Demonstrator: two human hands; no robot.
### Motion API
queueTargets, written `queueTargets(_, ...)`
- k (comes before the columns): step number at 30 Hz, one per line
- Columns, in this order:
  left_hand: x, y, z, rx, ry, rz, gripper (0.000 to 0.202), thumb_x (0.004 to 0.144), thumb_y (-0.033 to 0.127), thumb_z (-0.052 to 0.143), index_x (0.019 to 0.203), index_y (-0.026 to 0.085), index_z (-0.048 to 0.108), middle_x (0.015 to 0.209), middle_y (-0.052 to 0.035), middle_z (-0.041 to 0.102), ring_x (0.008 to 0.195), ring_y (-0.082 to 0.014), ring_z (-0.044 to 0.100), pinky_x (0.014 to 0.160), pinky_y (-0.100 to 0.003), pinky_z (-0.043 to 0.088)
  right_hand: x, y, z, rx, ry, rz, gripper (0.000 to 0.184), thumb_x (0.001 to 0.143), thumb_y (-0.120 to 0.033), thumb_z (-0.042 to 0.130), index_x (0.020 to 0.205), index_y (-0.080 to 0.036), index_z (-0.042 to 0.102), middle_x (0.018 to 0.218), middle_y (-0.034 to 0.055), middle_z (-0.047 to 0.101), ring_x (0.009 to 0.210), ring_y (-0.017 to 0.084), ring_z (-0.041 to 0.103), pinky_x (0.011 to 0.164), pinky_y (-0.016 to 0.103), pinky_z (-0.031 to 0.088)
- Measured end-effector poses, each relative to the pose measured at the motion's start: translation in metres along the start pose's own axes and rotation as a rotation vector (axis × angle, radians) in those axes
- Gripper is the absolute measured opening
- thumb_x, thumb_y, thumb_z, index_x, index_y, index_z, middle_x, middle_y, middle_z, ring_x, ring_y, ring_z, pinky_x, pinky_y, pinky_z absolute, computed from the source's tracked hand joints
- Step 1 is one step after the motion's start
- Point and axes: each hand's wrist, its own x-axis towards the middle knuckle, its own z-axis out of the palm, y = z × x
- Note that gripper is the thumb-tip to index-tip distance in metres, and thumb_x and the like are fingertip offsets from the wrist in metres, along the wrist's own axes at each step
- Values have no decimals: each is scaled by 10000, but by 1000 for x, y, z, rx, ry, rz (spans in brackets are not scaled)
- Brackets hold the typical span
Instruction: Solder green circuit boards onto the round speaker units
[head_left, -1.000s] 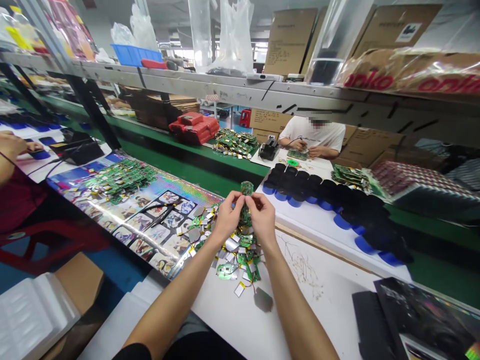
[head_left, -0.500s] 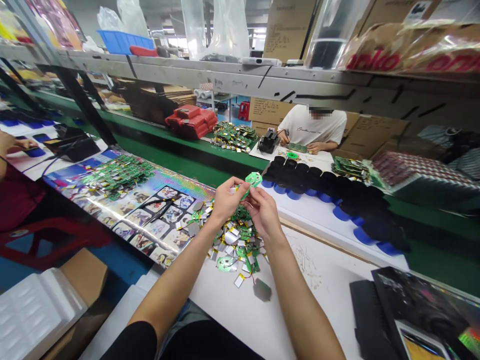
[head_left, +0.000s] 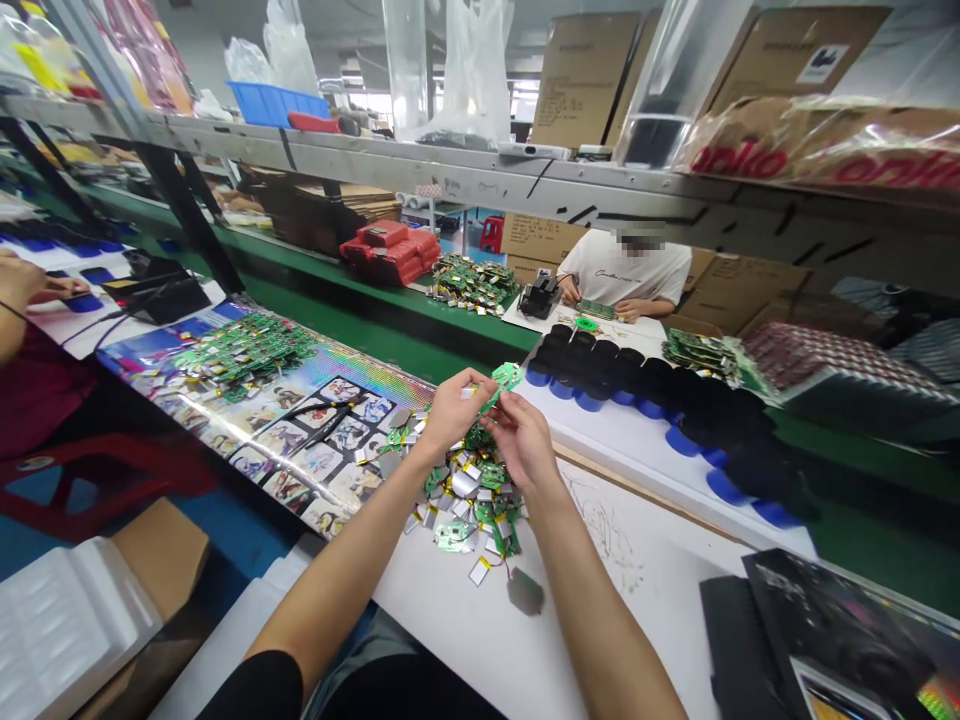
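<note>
Green circuit board (head_left: 508, 376) still sits pinched between left hand (head_left: 455, 412) and right hand (head_left: 521, 443), above a heap of pouch batteries (head_left: 465, 485) on the tabletop (head_left: 450, 630).

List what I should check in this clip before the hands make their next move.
1. Green circuit board pinched between left hand and right hand: ok.
2. Board lifted clear of the pile of batteries and boards: ok.
3. Anything joined to the board: cannot tell, fingers hide that.
4. Small battery lying apart from the pile: not ok.
5. Co-worker's hands well away from this pile: ok.
</note>
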Motion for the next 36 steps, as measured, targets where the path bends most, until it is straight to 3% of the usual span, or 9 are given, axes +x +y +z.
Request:
queueTargets(3,-1,5,-7,21,-42,-1,407,846,592,742,813,189,695,803,-15,717,786,-188,624,783,-287,494,-1,-16,-8,-70,-23,-11,416,724,-544,926,792,-221,672,736,-11,712,635,152,659,605,289,562)
queueTargets(8,-6,9,-10,-11,-180,-12,419,733,544,874,781,182,671,746,14,658,700,-141,546,684,-251,429,1,-25,-12,-126,-25,-45,516,755,-658,884,711,-222,611,489,-60,558,405,87,451,386,222,301)
queueTargets(13,-5,-3,-6,-107,-216,-54,553,710,656,879,762,171,617,666,31,577,602,-109,475,585,-234,348,3,-17,-3,-86,0,16,590,747,-758,819,747,-218,580,524,-56,568,382,74,423,346,208,300)
queueTargets(17,0,-23,-21,168,-245,67,501,773,643,840,874,172,703,769,8,642,727,-154,582,694,-264,444,4,-23,-9,-73,67,12,548,740,-687,854,774,-217,575,561,-61,596,412,69,473,354,178,302)
queueTargets(21,-5,-36,-60,302,-260,106,420,838,573,804,1012,193,761,1053,-57,742,1044,-240,673,985,-358,492,2,-37,-21,-135,92,-44,545,733,-674,860,755,-220,559,569,-60,589,434,76,496,364,179,309)
queueTargets(27,-85,-47,-122,521,-17,66,393,1079,491,475,1120,192,726,1211,-109,697,1218,-276,643,1139,-463,482,-6,-60,-29,-246,8,-128,562,743,-686,855,713,-217,545,601,-68,530,470,77,509,395,195,361)
queueTargets(29,-126,-54,-129,595,-40,47,418,1025,540,594,1257,204,682,1392,-140,623,1377,-325,573,1199,-521,455,-12,-70,-31,-265,-5,-156,555,756,-683,853,715,-215,558,608,-65,529,476,74,499,408,197,374)
queueTargets(32,-171,-69,-127,711,-224,63,761,908,583,775,1541,263,499,1681,-174,366,1578,-409,368,1258,-603,399,-28,-89,-35,-339,-45,-185,548,777,-677,852,709,-210,575,635,-54,538,507,75,497,444,207,414)
queueTargets(36,-174,-91,-125,825,-274,147,781,922,539,780,1583,276,460,1721,-188,289,1615,-465,277,1267,-679,357,-60,-112,-43,-522,-86,-209,541,849,-683,796,711,-202,589,641,-48,525,542,81,497,483,220,415)
